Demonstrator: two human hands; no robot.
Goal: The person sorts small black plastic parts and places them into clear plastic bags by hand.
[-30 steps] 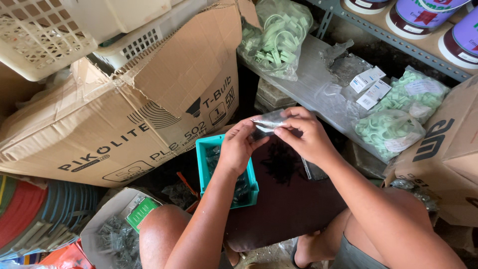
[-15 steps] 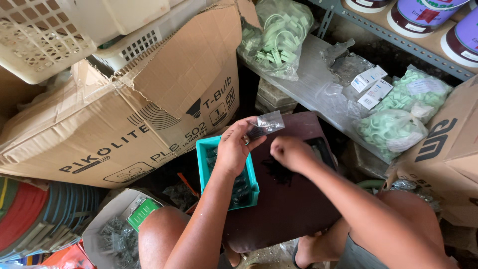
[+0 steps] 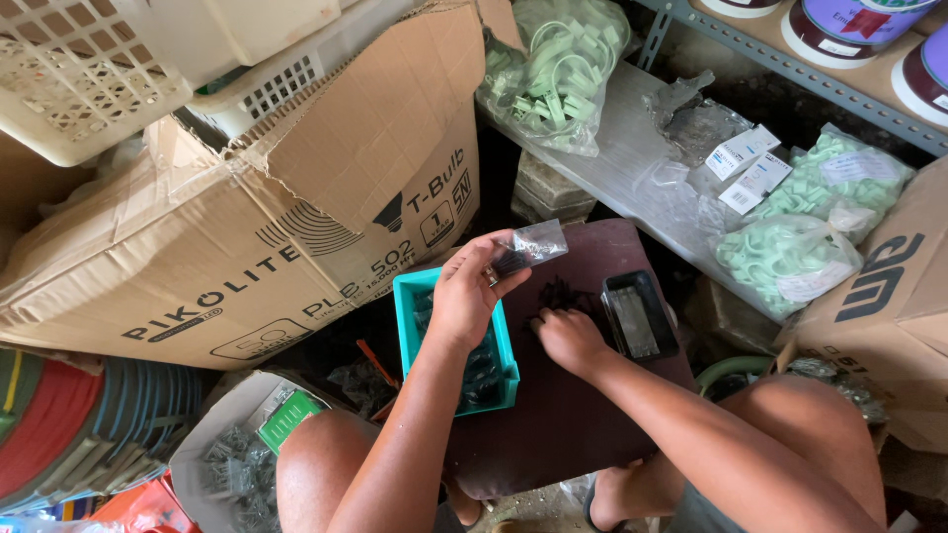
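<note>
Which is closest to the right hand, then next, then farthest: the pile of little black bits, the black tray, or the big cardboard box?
From the right hand, in the head view:
1. Pile of little black bits, right at its fingertips on the dark board.
2. Black tray, just beside the hand, toward the shelf.
3. Big cardboard box, far across, beyond the left hand and the teal tray.

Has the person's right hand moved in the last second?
Yes. The right hand left the small clear bag and dropped toward the black tray, onto dark small parts.
</note>
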